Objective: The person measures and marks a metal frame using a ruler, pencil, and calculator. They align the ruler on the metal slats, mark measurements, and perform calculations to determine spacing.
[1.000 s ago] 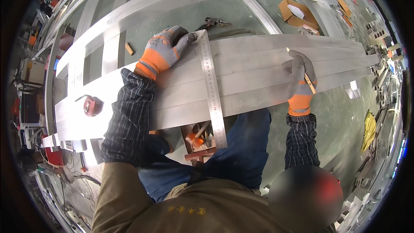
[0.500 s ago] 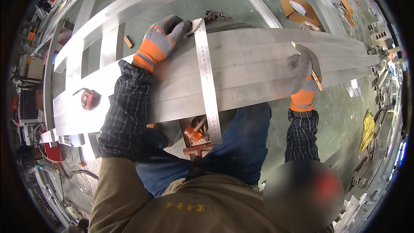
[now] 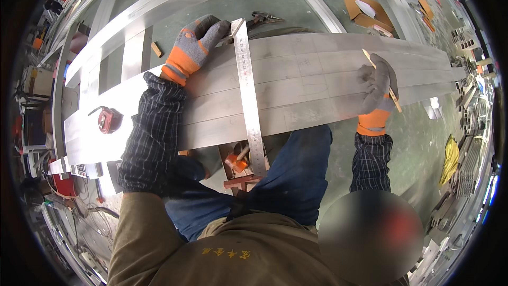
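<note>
Two gloved hands are shown at work on a set of long aluminium panels [image 3: 296, 82] laid side by side across the scene. At the far left, a red tape measure [image 3: 108, 120] is seen lying on the near-left part of the panels, well apart from both hands. Further right, the left hand [image 3: 198, 40], in a grey and orange glove, is pressed flat with closed fingers on the far end of a steel square [image 3: 248, 90], which is laid across the panels from far to near; its near end is seen overhanging the near edge. A small wooden block [image 3: 156, 49] is seen on the floor just left of this hand. Beyond the far end of the square, a pair of pliers [image 3: 264, 19] is seen on the green floor. Under the near end of the square, a stand [image 3: 241, 172] with orange and red parts is partly visible. To the right, the right hand [image 3: 377, 87] is rested on the panels and is closed around a pencil [image 3: 382, 79], whose tip is pointed far and left. At the far right, an open cardboard box [image 3: 368, 12] is seen on the floor.
</note>
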The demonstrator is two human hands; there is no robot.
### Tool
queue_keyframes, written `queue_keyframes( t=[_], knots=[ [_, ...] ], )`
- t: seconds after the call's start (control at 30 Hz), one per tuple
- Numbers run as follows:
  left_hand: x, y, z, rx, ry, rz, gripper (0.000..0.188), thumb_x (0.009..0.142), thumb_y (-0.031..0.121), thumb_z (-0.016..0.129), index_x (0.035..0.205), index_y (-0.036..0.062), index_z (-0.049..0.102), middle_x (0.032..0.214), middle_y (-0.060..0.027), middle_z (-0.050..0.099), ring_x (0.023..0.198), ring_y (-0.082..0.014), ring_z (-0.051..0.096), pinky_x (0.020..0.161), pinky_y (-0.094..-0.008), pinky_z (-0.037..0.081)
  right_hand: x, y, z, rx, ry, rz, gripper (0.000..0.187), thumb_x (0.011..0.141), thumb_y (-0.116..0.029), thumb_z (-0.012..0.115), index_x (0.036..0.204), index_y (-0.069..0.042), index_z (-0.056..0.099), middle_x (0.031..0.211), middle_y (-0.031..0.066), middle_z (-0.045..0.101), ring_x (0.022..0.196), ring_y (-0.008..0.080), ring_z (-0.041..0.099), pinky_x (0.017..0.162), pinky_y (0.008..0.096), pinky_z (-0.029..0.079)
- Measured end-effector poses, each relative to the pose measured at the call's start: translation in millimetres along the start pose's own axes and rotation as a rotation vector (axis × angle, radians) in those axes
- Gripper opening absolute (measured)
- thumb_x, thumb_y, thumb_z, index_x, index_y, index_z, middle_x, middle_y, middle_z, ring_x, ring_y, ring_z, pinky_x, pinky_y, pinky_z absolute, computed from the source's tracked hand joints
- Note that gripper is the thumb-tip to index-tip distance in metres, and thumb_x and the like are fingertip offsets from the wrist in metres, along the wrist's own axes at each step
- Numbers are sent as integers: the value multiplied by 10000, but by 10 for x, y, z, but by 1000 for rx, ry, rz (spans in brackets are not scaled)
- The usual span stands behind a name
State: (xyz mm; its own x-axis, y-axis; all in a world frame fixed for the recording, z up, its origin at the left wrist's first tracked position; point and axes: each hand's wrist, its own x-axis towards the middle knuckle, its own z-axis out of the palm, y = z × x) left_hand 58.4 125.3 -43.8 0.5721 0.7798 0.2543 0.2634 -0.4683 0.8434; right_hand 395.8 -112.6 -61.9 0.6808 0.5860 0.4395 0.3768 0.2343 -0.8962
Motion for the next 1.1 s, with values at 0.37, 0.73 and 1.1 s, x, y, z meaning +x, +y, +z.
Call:
queue_keyframes(
  t=[0.37, 0.73, 1.1],
  knots=[
    [-38, -188, -33, -201, 81, -4, 355, 1075, 311, 661, 1203, -13, 734, 1054, -60, 766, 960, -126, 678, 895, -274, 547, 26, 88, -3, 23, -13, 7, 320, 1080, -248, 539, 1192, 11, 690, 792, 78, 711, 688, 132, 615, 687, 292, 499],
    [-22, -175, -24, -207, 73, 7, 358, 1076, 305, 652, 1223, -12, 729, 1062, -73, 767, 950, -135, 685, 885, -273, 552, 43, 78, -49, -14, -38, -19, 384, 1083, -306, 548, 1224, 28, 674, 798, 105, 711, 695, 149, 619, 684, 298, 498],
    [-33, -166, -18, -246, 47, 2, 339, 1078, 301, 651, 1205, -3, 731, 1046, -54, 755, 940, -111, 666, 867, -262, 543, 44, 142, -52, -53, -50, -88, 361, 1089, -293, 528, 1209, 8, 690, 795, 78, 712, 697, 138, 618, 690, 300, 508]
  ],
)
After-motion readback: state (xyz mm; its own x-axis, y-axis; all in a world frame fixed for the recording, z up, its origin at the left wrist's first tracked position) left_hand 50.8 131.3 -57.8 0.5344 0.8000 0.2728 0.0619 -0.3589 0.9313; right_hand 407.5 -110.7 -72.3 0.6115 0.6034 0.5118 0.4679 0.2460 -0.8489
